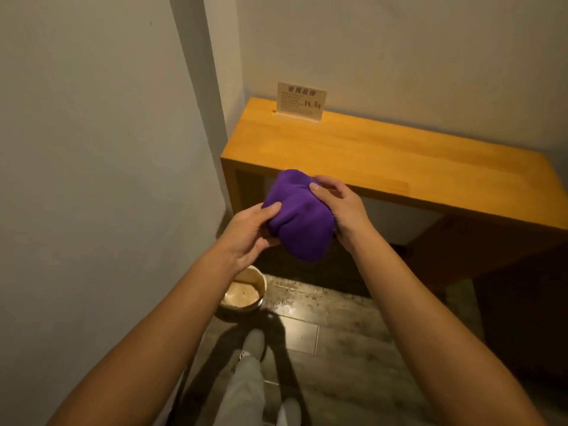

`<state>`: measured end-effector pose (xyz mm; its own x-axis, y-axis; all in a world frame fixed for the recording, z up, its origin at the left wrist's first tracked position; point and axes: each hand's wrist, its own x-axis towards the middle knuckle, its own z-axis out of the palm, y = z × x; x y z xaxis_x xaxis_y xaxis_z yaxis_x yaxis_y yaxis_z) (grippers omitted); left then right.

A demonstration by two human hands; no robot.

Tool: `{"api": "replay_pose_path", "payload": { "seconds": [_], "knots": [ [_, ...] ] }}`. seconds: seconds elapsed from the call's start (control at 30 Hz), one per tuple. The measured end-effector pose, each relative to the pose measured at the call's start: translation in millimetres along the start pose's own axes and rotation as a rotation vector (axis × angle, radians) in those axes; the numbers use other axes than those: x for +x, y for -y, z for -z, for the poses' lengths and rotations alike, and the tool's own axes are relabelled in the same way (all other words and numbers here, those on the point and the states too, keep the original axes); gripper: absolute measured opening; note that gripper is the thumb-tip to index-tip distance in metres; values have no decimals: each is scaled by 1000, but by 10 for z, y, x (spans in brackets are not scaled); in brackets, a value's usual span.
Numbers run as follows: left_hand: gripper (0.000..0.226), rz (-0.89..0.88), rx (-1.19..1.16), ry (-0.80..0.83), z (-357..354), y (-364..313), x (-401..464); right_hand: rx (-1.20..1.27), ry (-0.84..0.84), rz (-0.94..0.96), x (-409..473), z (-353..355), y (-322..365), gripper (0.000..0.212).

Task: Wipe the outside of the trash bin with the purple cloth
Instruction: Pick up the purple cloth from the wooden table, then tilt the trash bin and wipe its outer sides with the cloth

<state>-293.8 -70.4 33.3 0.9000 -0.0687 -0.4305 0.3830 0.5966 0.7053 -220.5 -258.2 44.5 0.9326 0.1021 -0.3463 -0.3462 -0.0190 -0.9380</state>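
I hold a bunched purple cloth (299, 215) in the air in front of the wooden table's front edge. My left hand (250, 232) grips its left side, thumb on top. My right hand (339, 207) grips its right side, thumb pressed onto the fabric. Below my left forearm, on the floor by the wall, stands a small round trash bin (246, 295), seen from above, with a light, speckled inside. My left wrist hides part of its rim. The cloth is well above the bin and does not touch it.
A wooden table (384, 155) stands against the far wall with a small card sign (300, 100) on its back edge. A white wall (92, 179) closes the left side. The floor (322, 318) is dark, shiny tile. My legs and a shoe (253, 342) are below.
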Motion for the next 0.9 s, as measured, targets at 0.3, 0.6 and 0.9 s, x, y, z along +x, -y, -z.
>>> {"api": "replay_pose_path", "payload": {
  "seconds": [0.3,0.6,0.9],
  "knots": [
    [24,-97,660,-83,281,901,-190,197,-40,-441,-475,-237,-1185,81],
    [35,123,847,130,911,1187,483,154,-201,-342,158,-579,-2043,64],
    [40,239,1496,-66,2852,2769,1588,240,-388,-301,1297,-267,-4052,38]
  ]
}}
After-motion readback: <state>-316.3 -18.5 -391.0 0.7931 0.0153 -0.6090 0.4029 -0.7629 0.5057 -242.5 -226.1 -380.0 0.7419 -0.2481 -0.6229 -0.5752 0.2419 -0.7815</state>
